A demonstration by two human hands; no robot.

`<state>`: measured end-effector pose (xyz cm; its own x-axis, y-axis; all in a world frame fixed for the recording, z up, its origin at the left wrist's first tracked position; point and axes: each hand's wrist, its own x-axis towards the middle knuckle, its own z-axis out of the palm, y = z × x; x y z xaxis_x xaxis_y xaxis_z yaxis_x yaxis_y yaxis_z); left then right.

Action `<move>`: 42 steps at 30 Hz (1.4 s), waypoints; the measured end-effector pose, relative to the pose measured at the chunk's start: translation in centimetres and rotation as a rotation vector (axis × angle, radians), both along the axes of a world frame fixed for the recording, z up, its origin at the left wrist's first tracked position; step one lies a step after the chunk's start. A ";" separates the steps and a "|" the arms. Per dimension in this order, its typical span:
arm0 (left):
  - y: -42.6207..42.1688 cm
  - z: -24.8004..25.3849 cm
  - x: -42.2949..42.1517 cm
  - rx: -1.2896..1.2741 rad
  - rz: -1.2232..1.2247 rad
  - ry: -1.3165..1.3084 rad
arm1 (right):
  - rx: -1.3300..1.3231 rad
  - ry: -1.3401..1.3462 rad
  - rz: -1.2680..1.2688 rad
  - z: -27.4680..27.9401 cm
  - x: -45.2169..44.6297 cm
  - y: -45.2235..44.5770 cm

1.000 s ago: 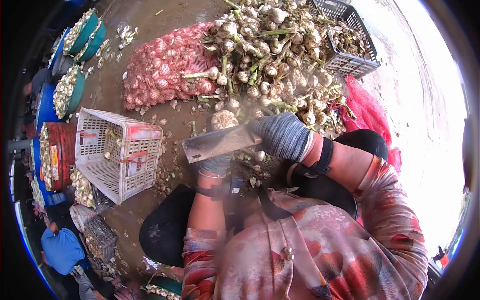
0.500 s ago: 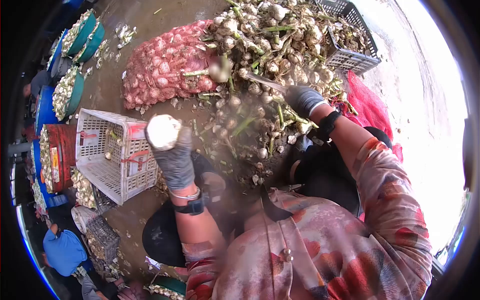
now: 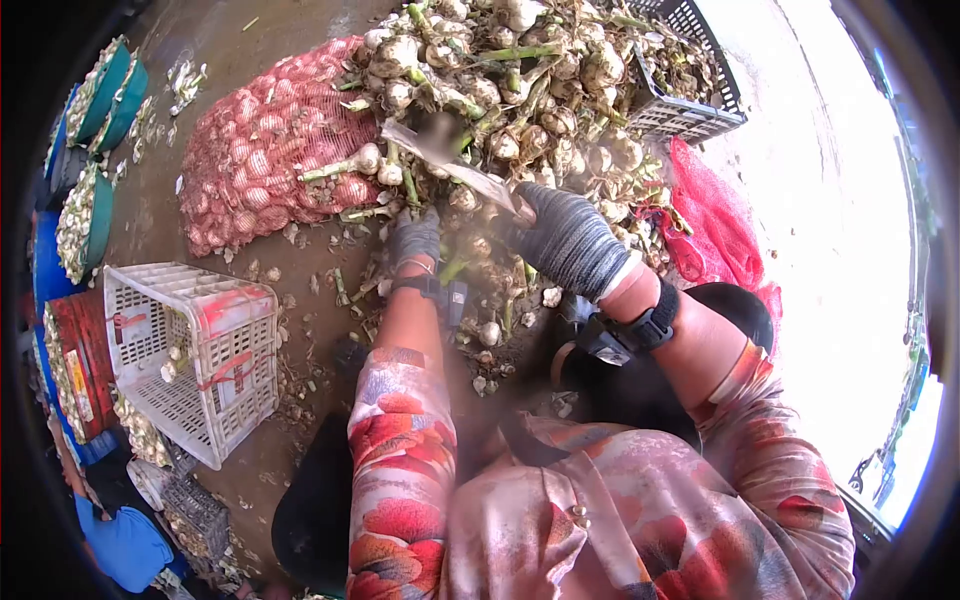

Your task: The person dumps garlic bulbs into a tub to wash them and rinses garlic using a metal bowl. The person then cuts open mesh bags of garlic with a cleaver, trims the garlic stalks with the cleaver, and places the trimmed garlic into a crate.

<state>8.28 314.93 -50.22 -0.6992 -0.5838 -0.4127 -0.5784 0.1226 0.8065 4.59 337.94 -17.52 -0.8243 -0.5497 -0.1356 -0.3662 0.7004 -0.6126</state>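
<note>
My right hand point(image 3: 570, 240), in a grey knit glove, is closed around the handle of a knife point(image 3: 455, 170). The long blade points up and left over a heap of garlic point(image 3: 540, 90) with green stalks and dirty roots. My left hand point(image 3: 415, 238), also gloved, reaches to the heap's near left edge, below the blade. Its fingers are blurred and partly hidden among bulbs and stalks, so I cannot tell whether they grip one. Just up and left of it, a garlic bulb with its stalk point(image 3: 345, 165) lies against a red mesh sack point(image 3: 265, 150) full of garlic.
A white plastic crate point(image 3: 245, 340) lies tipped at left, with a little garlic inside. A black crate point(image 3: 690, 120) stands behind the heap, beside a red mesh bag point(image 3: 710, 225). Teal tubs point(image 3: 100, 215) of garlic line the far left; a person in blue point(image 3: 130, 545) is at lower left.
My left hand has moved from the left, near the white crate, to the heap; the trimmed garlic bulb it held no longer shows in it. My right hand has moved left with the knife. The view has shifted.
</note>
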 end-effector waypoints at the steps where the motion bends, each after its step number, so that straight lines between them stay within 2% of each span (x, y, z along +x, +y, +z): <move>1: 0.3 -1.3 -0.6 -0.078 -0.040 -0.046 | 0.035 -0.132 0.007 0.9 0.0 -0.2; 3: -0.7 -2.8 -0.7 0.098 0.061 0.067 | 0.113 -0.107 0.082 0.0 0.1 -0.3; 4: -0.7 -1.7 -0.4 0.034 -0.010 0.074 | 0.127 -0.113 0.121 -0.4 0.2 -0.3; 5: -0.7 -0.5 0.4 -0.136 -0.184 0.072 | 0.122 -0.115 0.119 -1.0 0.0 -0.3; 6: -0.5 1.5 1.2 -0.409 -0.420 0.074 | 0.205 -0.121 0.185 -1.7 -0.1 -0.4; 7: -0.1 4.3 2.3 -0.659 -0.615 0.109 | 0.288 -0.129 0.249 -2.1 -0.1 -0.4; 8: 1.5 11.3 3.9 -0.947 -0.803 0.163 | 0.283 -0.133 0.245 -2.3 0.2 -0.5; 9: 2.6 15.5 4.5 -0.951 -0.805 0.164 | 0.277 -0.147 0.291 -2.4 0.3 -0.8; 10: 3.6 19.0 4.9 -0.894 -0.858 0.025 | 0.273 -0.156 0.340 -2.3 0.5 -0.9; 12: 5.3 22.9 6.2 -0.839 -0.893 -0.117 | 0.222 -0.090 0.353 -2.2 1.2 -0.7; 14: 6.2 25.5 7.7 0.200 -0.385 0.372 | 0.256 -0.089 0.316 -2.2 0.9 -0.2; 15: 6.5 26.7 8.4 0.109 -0.380 0.443 | 0.264 -0.100 0.316 -3.5 0.4 0.6; 16: 6.4 27.4 9.1 0.091 -0.378 0.452 | 0.424 -0.254 0.229 -3.8 -0.5 0.9; 18: 6.3 28.5 9.9 0.138 -0.353 0.378 | 0.374 -0.200 0.166 -3.7 -0.5 2.0; 19: 6.1 28.9 10.1 0.029 -0.392 0.337 | 0.156 -0.265 0.089 -2.8 0.2 2.1; 20: 6.2 29.2 10.1 0.030 -0.379 0.345 | -0.039 -0.283 0.042 -2.4 1.1 1.4; 22: 6.9 31.3 9.8 -0.297 -0.508 0.224 | -0.301 -0.282 0.123 -0.1 2.8 -0.7; 23: 7.6 32.7 9.9 -0.172 -0.484 0.334 | -0.298 -0.290 0.117 0.5 3.3 -1.0; 24: 8.2 32.5 10.4 -0.167 -0.491 0.324 | -0.315 -0.310 0.096 0.8 3.5 -1.4; 26: 8.5 31.5 10.7 0.005 -0.074 0.676 | -0.342 -0.314 0.086 1.7 3.4 -1.6; 27: 8.5 31.8 10.6 0.107 -0.003 0.789 | -0.302 -0.478 0.012 2.6 3.2 -1.6; 28: 8.1 32.1 10.8 0.098 0.006 0.795 | -0.255 -0.643 -0.062 3.3 3.2 -1.8; 29: 7.5 32.4 11.4 0.058 -0.122 0.580 | -0.229 -0.817 -0.130 3.9 3.8 -1.6; 30: 7.4 32.9 11.8 0.023 -0.247 0.358 | -0.226 -0.821 -0.122 2.4 4.0 -1.7; 32: 7.4 31.2 11.3 -0.578 -0.390 0.631 | -0.464 -0.913 -0.037 -1.7 4.5 -1.6; 33: 8.0 33.2 11.5 -0.125 -0.305 0.642 | -0.312 -0.740 0.057 0.6 4.3 -1.4; 34: 8.2 34.0 11.6 0.103 -0.268 0.641 | -0.311 -0.742 0.058 0.4 4.1 -1.0; 35: 8.3 34.7 11.6 0.324 -0.207 0.635 | -0.267 -0.359 0.121 0.1 4.0 -0.4; 36: 8.2 34.9 11.6 0.348 -0.230 0.653 | -0.219 0.025 0.178 -0.1 3.9 -0.1; 37: 8.1 34.8 11.7 0.373 -0.251 0.669 | -0.070 -0.001 0.242 3.3 4.2 0.0; 38: 7.6 33.9 12.0 0.374 -0.249 0.664 | -0.070 -0.007 0.242 4.1 4.5 0.2; 39: 6.7 32.3 12.3 0.167 -0.325 0.629 | -0.020 0.088 0.357 4.6 4.7 0.5; 40: 6.5 31.4 12.6 0.225 -0.334 0.592 | 0.032 0.181 0.468 4.6 4.9 0.7; 42: 6.0 29.8 13.2 0.335 -0.349 0.513 | 0.013 0.193 0.502 4.4 5.0 0.9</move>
